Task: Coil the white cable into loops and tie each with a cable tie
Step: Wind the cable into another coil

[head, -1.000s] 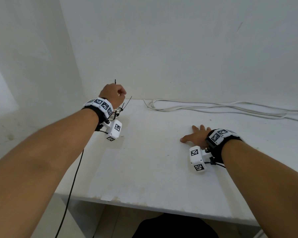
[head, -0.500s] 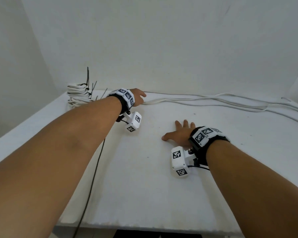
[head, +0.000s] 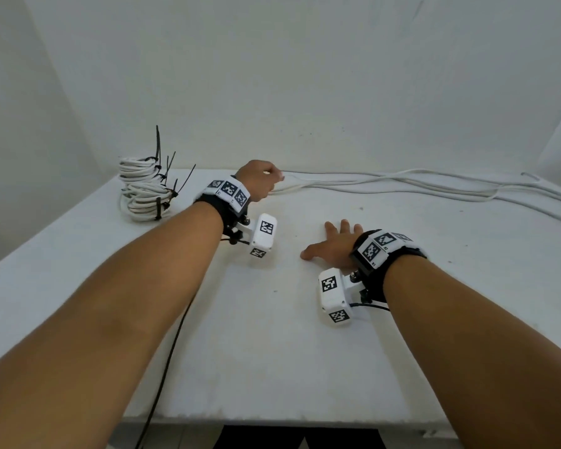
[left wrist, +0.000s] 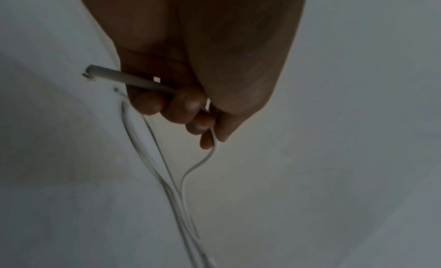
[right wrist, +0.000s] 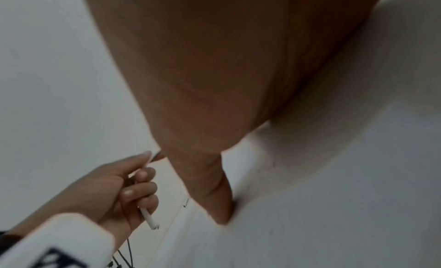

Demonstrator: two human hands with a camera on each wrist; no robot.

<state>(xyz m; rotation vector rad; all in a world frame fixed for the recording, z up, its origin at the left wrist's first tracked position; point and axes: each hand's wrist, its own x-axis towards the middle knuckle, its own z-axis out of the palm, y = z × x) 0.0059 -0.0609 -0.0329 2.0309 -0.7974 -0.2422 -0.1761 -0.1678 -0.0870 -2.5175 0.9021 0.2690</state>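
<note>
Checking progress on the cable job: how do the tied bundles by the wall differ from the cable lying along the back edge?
The coiled bundles are wound into tight loops; the loose cable lies in long, nearly straight strands. Black cable ties bind the bundles; none shows on the loose cable. The bundles sit untouched at far left; the left hand grips the loose cable's end. Both are white and rest on the table.

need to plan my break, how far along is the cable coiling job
Done: a stack of white cable coils, each cinched with black cable ties, sits at the white table's far left corner. In hand: the left hand grips the cut end of the loose white cable; the right hand rests flat on the table. Left: several long uncoiled runs along the back wall, none yet looped or tied.
</note>
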